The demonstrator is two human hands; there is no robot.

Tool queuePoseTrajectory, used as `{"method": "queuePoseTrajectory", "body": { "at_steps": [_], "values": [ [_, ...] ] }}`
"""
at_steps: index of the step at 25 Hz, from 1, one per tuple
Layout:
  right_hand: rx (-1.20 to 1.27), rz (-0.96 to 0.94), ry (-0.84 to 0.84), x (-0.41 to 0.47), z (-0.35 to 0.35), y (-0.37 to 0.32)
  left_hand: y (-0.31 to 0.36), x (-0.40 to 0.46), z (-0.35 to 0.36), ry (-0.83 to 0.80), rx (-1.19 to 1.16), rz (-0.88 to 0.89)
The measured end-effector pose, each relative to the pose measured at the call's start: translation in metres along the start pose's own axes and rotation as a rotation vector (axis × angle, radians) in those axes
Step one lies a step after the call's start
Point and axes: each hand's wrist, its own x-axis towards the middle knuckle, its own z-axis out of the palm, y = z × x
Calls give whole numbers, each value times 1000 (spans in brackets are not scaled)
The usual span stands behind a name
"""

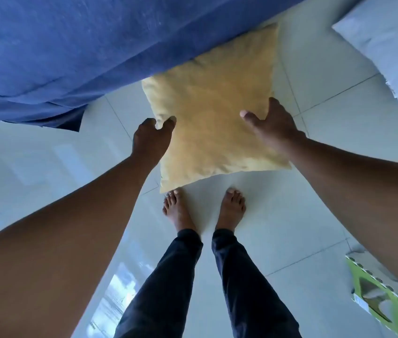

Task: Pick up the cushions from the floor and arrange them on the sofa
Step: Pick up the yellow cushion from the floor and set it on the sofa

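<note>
Below the blue sofa (76, 45), above white floor tiles (314, 191): yellow cushion (215, 113), far corner tucked at sofa edge. Left hand (150, 142) pinching cushion's left edge, right hand (273, 128) clamped over its right edge. Beside sofa, right: white cushion (385, 42) on tiles. Under cushion's near edge: bare feet (178, 208).
</note>
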Motion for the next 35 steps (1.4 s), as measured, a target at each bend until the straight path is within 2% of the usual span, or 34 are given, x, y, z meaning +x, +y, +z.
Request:
{"method": "queuePoseTrajectory", "body": {
  "at_steps": [3,6,8,9,14,17,26,35],
  "values": [
    [-6,56,79,55,12,15,-8,43,19,78,-131,-113],
    [157,110,148,99,24,23,-14,77,31,117,-274,-256],
    [276,143,165,118,28,28,-16,94,33,137,-385,-269],
    [339,160,159,127,30,31,-19,100,34,114,-429,-263],
    [612,304,50,149,45,52,-34,114,52,-217,-694,-147],
    [739,318,9,144,42,67,-28,93,59,-239,-722,-137],
    [598,359,-76,-6,-23,73,-26,-36,26,-294,-620,-265],
    [613,352,-40,-176,-122,56,51,-211,-50,-299,-583,-266]
  ]
}}
